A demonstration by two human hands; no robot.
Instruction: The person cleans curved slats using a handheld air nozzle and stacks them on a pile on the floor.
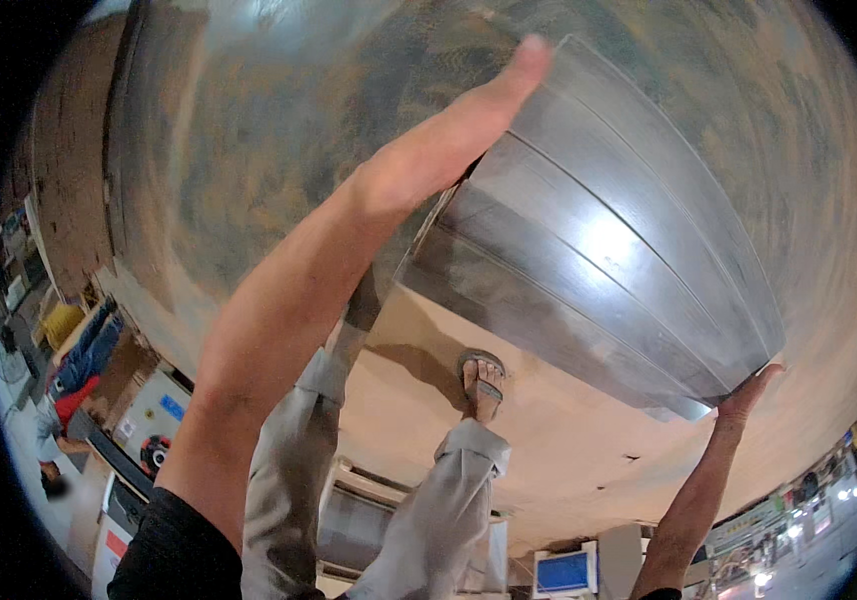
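Observation:
A wide grey metal panel (549,210) with several straight lines along its length spans the space between my hands. It is shiny, with a bright glare near its middle. My left hand (484,110) grips its upper left edge; the thumb points upward and the other fingers are hidden. At the lower right corner of the panel is my right hand (746,392), closed around the edge with its fingers mostly out of sight behind it. Beyond the panel stretches a large mottled grey-brown surface (259,190).
My sandalled foot (482,385) stands on a light brown surface (569,440) below the panel. A person (74,385) in red and blue is at the far left, beside a pale machine (154,415). A blue-fronted box (566,572) sits at the lower edge.

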